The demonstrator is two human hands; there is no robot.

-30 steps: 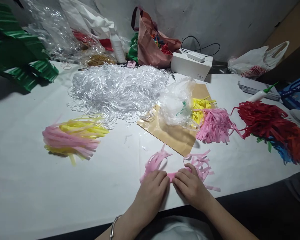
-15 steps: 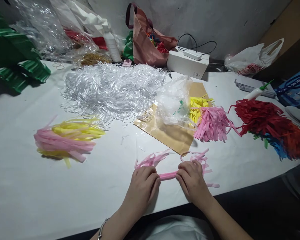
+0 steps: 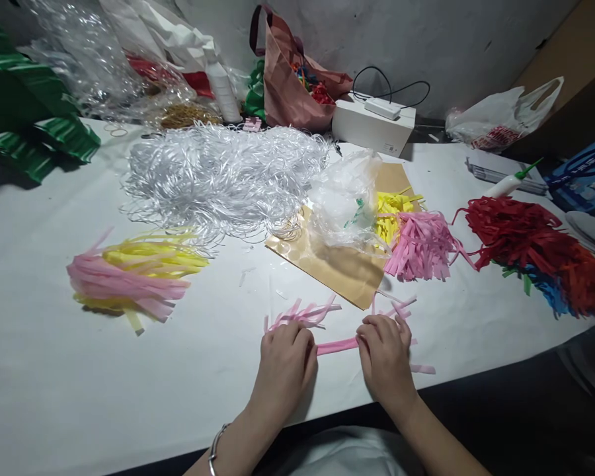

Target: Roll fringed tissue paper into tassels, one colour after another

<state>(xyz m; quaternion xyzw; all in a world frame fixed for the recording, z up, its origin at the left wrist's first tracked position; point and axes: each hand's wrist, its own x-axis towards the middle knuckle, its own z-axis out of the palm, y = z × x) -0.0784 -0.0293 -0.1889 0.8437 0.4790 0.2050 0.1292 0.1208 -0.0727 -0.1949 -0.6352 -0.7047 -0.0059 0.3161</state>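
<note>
A pink tissue-paper tassel [image 3: 337, 346] lies low over the white table, its rolled middle stretched between my two hands. My left hand [image 3: 288, 354] is closed around the left side of the roll, and loose fringe strips [image 3: 305, 313] fan out beyond its fingers. On the right side, my right hand [image 3: 385, 350] grips the roll with bent fingers; more pink strips stick out past it. My fingertips are partly hidden beneath the hands. Pink and yellow tissue fringes [image 3: 129, 277] lie in a loose pile to the left.
Behind my hands, a clear plastic bag [image 3: 347, 198] rests on a gold paper sheet [image 3: 327, 268]. Finished-looking pink tassels [image 3: 421, 244] and red tassels [image 3: 513, 228] are on the right, near a glue bottle [image 3: 506, 186]. White cord [image 3: 223, 178] is heaped at the back.
My right hand has shifted slightly right, so a little more of the pink roll shows between the hands. My left hand stays nearly in place.
</note>
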